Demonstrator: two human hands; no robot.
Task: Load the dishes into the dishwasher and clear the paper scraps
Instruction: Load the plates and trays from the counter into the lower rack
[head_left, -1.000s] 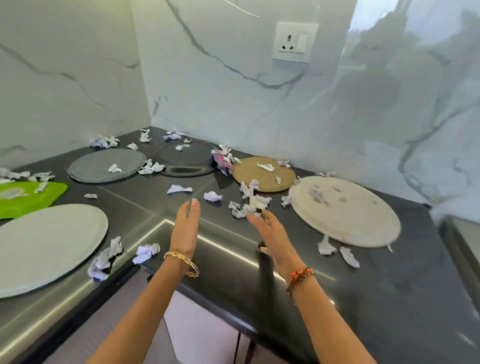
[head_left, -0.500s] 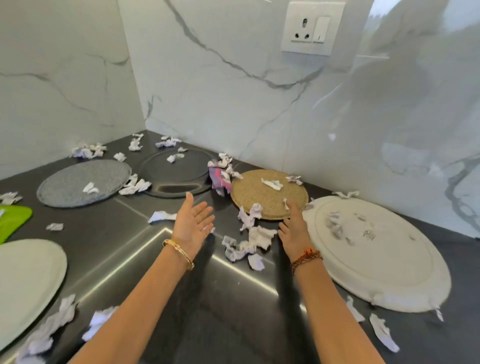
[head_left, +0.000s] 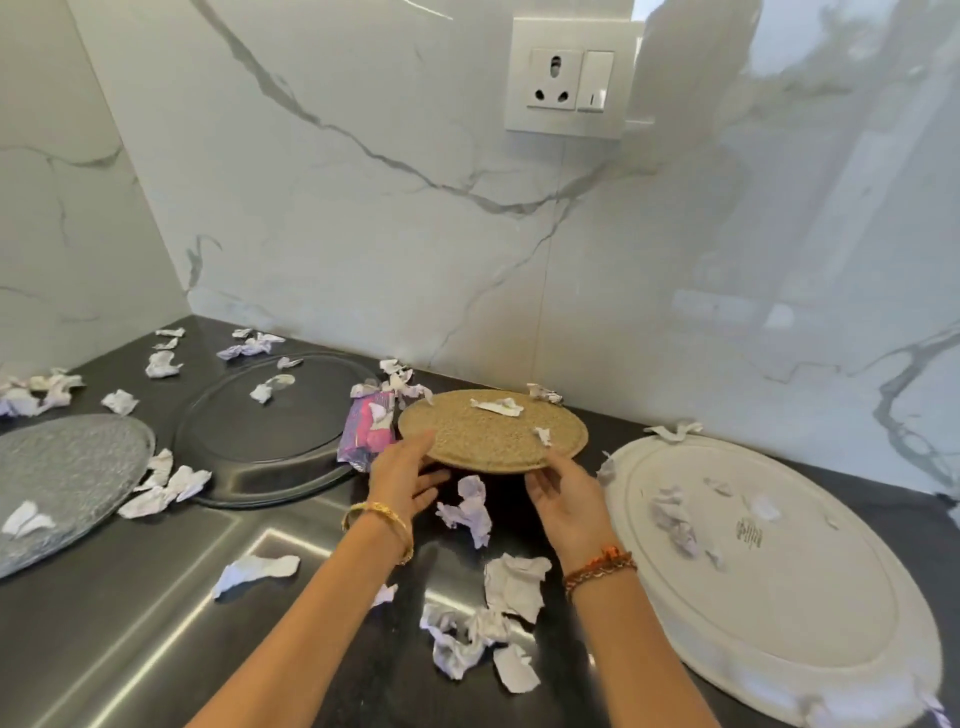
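A round tan plate carrying two white paper scraps is held at its near edge by both hands above a dark countertop in a marble-walled kitchen corner. The left hand grips the plate's left rim, thumb on top and fingers beneath; the right hand holds the right near rim, its fingers curled under the edge. To the right, a large white oval platter holds several crumpled scraps. To the left lie a black round plate with a scrap on it and a grey textured plate bearing another. More scraps litter the counter between the forearms.
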